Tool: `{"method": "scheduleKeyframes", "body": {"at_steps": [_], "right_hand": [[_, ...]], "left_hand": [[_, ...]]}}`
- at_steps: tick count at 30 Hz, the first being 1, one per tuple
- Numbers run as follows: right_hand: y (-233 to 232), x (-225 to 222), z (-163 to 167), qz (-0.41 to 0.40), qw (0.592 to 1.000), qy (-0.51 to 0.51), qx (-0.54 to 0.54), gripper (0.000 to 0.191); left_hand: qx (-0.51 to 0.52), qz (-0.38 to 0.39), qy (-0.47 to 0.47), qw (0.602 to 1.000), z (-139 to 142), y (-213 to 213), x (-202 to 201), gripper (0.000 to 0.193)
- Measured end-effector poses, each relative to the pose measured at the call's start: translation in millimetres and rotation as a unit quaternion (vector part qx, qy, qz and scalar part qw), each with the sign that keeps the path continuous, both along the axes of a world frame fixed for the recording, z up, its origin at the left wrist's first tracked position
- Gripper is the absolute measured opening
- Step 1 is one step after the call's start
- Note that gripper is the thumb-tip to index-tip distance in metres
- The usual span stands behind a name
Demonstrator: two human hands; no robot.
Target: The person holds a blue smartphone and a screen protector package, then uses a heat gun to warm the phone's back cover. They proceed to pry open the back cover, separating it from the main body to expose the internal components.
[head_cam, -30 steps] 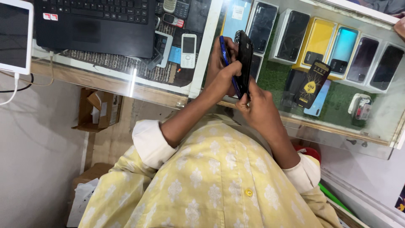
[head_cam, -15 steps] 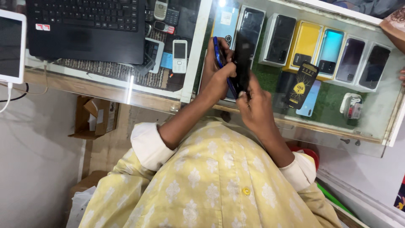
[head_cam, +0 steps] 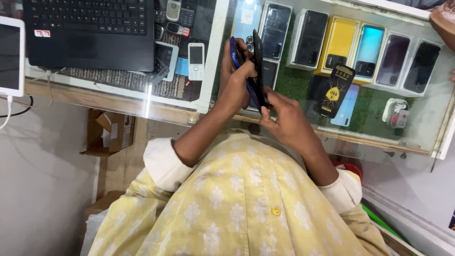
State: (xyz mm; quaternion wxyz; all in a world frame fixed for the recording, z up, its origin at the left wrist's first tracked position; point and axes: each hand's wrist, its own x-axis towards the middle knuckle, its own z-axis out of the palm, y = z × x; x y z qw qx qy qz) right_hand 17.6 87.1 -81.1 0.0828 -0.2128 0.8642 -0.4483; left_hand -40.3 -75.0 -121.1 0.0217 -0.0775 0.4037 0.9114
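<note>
I hold a phone edge-on over a glass display counter (head_cam: 332, 140). Its blue body (head_cam: 233, 53) sits in my left hand (head_cam: 234, 90), fingers wrapped round it from the left. A thin black panel (head_cam: 258, 59) stands against the blue body's right side. My right hand (head_cam: 284, 121) grips the lower end of the black panel, thumb and fingers pinched at the phone's bottom edge. Both forearms come out of rolled white cuffs on a yellow patterned shirt (head_cam: 237, 208).
A black laptop (head_cam: 90, 33) lies on the counter's left part, with a white tablet (head_cam: 10, 54) at the far left. Under the glass are several boxed phones (head_cam: 339, 42), a white keypad phone (head_cam: 195, 60) and a black packet (head_cam: 335, 90). Another person's hand (head_cam: 443, 19) shows top right.
Both hands keep their hold on the phone. The hands and phone sit slightly further left in view, and the laptop and counter have shifted with the camera.
</note>
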Motion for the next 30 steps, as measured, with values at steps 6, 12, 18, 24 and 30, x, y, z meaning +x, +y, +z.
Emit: {"method": "scheduleKeyframes", "body": {"at_steps": [6, 12, 18, 24, 30], "right_hand": [[-3, -6, -9, -0.072, 0.992, -0.092, 0.043, 0.031], [-2, -1, -11, -0.044, 0.999, -0.027, 0.000, 0.039], [-3, 2, -14, -0.103, 0.994, -0.041, -0.007, 0.054], [0, 5, -13, -0.067, 0.994, 0.081, -0.033, 0.048], [-2, 7, -7, -0.072, 0.993, 0.096, 0.002, 0.044]], "left_hand": [[-0.100, -0.016, 0.027, 0.994, -6, 3, 3, 0.041], [-0.060, -0.022, 0.022, 0.998, -8, 1, -1, 0.041], [-0.010, -0.021, 0.013, 1.000, 1, 0, -3, 0.038], [0.083, -0.031, -0.026, 0.996, 4, -6, -11, 0.034], [0.099, -0.067, -0.004, 0.993, -1, -11, -15, 0.033]]}}
